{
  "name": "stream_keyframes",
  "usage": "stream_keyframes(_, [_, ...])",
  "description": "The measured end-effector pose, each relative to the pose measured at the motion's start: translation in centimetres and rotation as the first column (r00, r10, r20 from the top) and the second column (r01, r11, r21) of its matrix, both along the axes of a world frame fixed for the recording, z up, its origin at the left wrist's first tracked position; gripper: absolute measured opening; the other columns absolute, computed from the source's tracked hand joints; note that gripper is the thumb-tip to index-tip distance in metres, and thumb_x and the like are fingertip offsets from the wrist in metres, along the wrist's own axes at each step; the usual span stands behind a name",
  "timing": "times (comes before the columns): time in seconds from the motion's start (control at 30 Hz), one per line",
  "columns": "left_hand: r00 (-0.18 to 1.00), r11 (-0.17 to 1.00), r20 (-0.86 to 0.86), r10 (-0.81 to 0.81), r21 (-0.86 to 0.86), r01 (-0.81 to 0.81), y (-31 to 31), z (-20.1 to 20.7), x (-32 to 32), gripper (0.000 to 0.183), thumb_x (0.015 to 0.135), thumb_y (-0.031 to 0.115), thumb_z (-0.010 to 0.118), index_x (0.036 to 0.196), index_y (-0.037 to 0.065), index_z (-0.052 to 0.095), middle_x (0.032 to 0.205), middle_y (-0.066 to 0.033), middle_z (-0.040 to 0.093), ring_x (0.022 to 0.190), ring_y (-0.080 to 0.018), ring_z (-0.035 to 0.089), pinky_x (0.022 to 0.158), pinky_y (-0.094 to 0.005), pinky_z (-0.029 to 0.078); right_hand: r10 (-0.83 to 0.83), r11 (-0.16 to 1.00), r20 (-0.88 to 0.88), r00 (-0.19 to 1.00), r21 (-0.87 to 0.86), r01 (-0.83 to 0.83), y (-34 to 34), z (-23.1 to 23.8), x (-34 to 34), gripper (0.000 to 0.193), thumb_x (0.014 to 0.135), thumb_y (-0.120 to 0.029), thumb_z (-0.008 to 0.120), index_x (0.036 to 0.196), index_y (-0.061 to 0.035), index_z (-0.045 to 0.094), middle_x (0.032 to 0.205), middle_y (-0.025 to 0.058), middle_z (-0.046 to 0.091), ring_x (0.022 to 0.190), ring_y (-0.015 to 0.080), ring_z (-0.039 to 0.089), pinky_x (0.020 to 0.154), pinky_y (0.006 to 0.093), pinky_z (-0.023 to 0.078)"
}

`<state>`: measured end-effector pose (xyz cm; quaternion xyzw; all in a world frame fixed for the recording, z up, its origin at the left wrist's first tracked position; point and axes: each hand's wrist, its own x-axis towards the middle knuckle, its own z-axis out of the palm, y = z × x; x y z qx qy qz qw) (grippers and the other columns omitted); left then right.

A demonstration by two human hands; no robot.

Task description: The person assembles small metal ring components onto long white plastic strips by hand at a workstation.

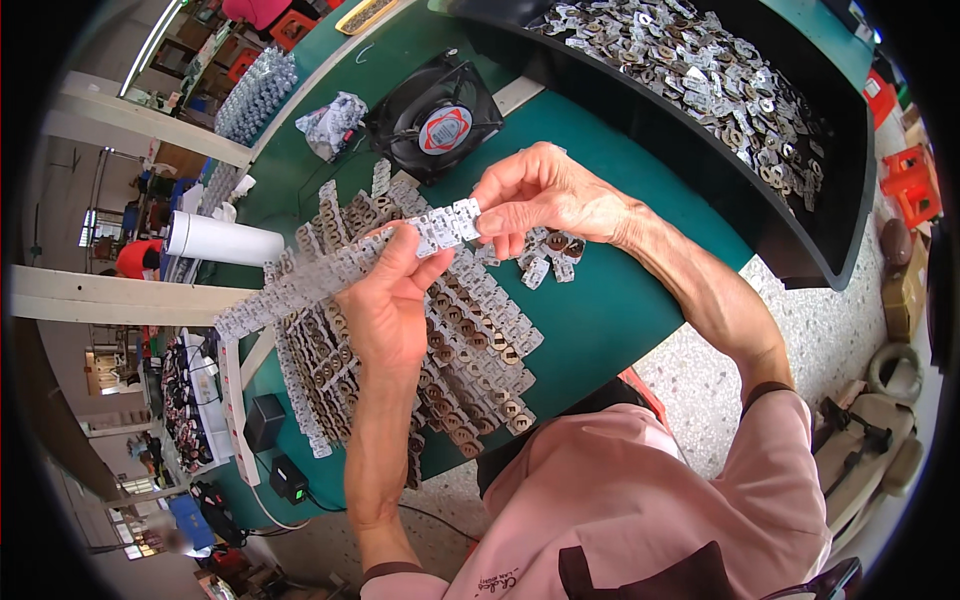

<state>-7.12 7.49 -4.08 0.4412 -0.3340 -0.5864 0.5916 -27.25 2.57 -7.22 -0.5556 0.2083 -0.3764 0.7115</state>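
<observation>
The left hand point(390, 315) grips a strip point(325, 280) of grey pieces; the right hand point(560, 195) pinches its end, apparently aligning a piece, which calls for steady fingertips. Similar strips point(470, 330) lie beneath; a black bin point(690, 165) stands beyond the right hand.

Your pink shirt point(640, 480) carries small dark handwritten-style lettering point(497, 582), and a red-and-white label point(445, 130) marks the black fan point(400, 128) in front of you.

From my right hand point(548, 195), bare green tabletop point(610, 310) left passage toward five o'clock; the axial fan point(425, 125) blocked ten, the black bin point(650, 125) two.
</observation>
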Motion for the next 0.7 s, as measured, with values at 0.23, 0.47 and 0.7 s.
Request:
stream_keyframes(0.23, [1.000, 0.997, 0.018, -0.024, -0.076, 0.026, 0.0, -0.2, 0.0, 0.017, 0.084, 0.005, 0.059, 0.099, -0.003, 0.057, 0.096, -0.0130, 0.061, 0.085, -0.0209, 0.063, 0.071, -0.0338, 0.057, 0.018, 0.999, 0.010, 1.000, 0.031, -0.018, 0.0, 0.0, -0.3, 0.024, 0.082, -0.018, 0.067, 0.091, 0.0031, 0.064, 0.077, 0.0077, 0.065, 0.067, 0.0134, 0.063, 0.062, 0.0236, 0.052])
stream_keyframes(0.47, [0.976, 0.990, 0.169, -0.138, 0.039, 0.134, 0.2, 1.6, 1.6, 0.015, 0.076, 0.001, 0.064, 0.089, -0.004, 0.061, 0.083, -0.0103, 0.062, 0.073, -0.0174, 0.063, 0.066, -0.0304, 0.054, -0.125, 0.984, 0.050, 0.991, 0.136, 0.118, -0.7, 0.2, -0.5, 0.037, 0.082, -0.031, 0.066, 0.089, 0.0047, 0.064, 0.076, 0.0108, 0.064, 0.069, 0.0165, 0.064, 0.063, 0.0246, 0.052])
stream_keyframes(0.7, [0.459, 0.605, 0.395, -0.796, 0.484, 0.632, 1.6, 4.7, 2.5, 0.013, 0.057, 0.003, 0.068, 0.069, 0.001, 0.065, 0.064, -0.0022, 0.061, 0.059, -0.0092, 0.056, 0.058, -0.0230, 0.044, -0.075, 0.989, 0.105, 0.992, 0.133, 0.060, -0.8, -0.1, -0.9, 0.046, 0.087, -0.040, 0.057, 0.091, 0.0052, 0.064, 0.079, 0.0120, 0.065, 0.067, 0.0166, 0.065, 0.062, 0.0249, 0.053])
